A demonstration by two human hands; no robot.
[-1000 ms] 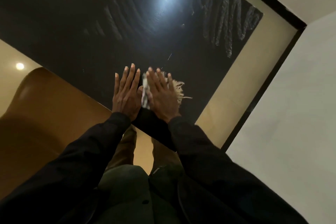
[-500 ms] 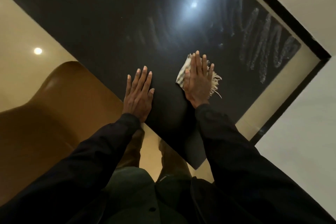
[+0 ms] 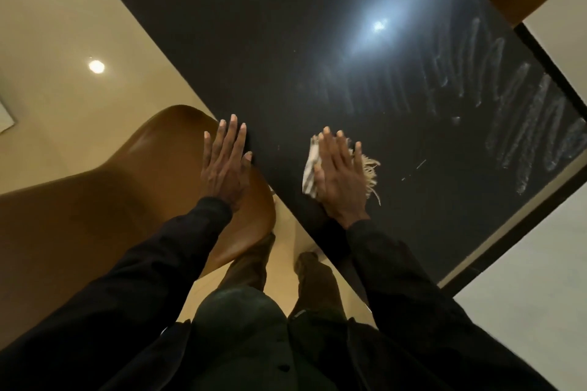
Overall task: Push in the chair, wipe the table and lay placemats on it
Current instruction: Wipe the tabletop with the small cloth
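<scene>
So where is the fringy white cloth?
Head view, right of centre: the fringed white cloth lies on the black table, under the flat right hand.

Your table (image 3: 254, 41) is black and glossy, with a bright glare and dull, smeary streaks (image 3: 521, 111) across it. Your cloth (image 3: 308, 174) is pale woven fabric with a frayed fringe. The chair (image 3: 111, 194) looks smooth, semi-gloss brown. The floor (image 3: 63, 9) is polished beige. Your sleeves (image 3: 143, 279) are matt black.

right hand (image 3: 341, 176) flat on cloth (image 3: 309, 173) | left hand (image 3: 226, 165) at table (image 3: 286, 41) edge
</scene>
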